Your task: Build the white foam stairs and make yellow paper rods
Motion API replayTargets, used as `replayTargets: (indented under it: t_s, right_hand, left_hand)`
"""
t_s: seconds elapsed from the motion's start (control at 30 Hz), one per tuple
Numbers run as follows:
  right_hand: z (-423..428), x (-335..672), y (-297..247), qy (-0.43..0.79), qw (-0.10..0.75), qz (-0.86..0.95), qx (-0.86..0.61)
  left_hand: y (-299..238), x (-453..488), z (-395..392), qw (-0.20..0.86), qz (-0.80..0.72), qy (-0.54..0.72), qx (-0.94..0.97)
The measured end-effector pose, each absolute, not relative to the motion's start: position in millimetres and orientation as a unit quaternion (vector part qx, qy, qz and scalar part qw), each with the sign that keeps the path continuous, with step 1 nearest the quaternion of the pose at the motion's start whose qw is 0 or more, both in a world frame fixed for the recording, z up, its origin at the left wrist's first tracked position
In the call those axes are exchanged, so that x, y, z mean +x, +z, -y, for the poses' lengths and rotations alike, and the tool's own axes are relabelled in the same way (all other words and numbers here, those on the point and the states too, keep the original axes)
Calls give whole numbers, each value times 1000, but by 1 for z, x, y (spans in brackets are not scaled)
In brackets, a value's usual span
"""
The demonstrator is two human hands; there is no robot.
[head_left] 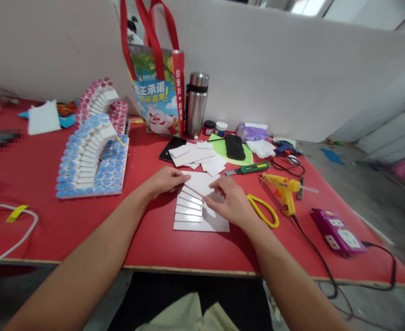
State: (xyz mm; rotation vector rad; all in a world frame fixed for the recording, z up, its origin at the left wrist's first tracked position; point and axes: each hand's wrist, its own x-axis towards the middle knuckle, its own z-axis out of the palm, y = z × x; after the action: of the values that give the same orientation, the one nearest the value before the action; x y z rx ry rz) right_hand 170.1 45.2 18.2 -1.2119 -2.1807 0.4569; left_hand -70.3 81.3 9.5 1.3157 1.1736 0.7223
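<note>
A white rectangular base board lies flat on the red table, partly under my right hand. Overlapping white strips run up its left side like fanned steps. At the top of them is a white board piece, set at a slant. My left hand pinches its left end between thumb and fingers. My right hand grips its right end, thumb low and index finger above. Just beyond, loose white board pieces lie in a pile. Beside my right hand are yellow-handled scissors or pliers, their front end hidden.
A green utility knife, a yellow glue gun and a purple power box with cables lie to the right. Two stepped models, one blue-dotted and one pink-dotted, stand left. A bag and steel flask stand behind.
</note>
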Motion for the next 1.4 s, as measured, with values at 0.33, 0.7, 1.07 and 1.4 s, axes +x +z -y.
replayTargets:
  t_s: [0.33, 0.7, 1.07, 1.4]
  right_hand:
    - [-45, 171, 21, 193, 275, 818, -468]
    - [-46, 174, 22, 342, 336, 678, -556]
    - [-43, 162, 23, 515, 276, 585, -563]
    - [-45, 159, 22, 520, 273, 582, -563]
  left_hand:
    - [12, -69, -81, 583, -509, 308, 553]
    - [15, -73, -80, 599, -513, 296, 539]
    - [16, -74, -80, 579, -516, 278, 567]
    - [17, -73, -80, 576, -517, 280, 568]
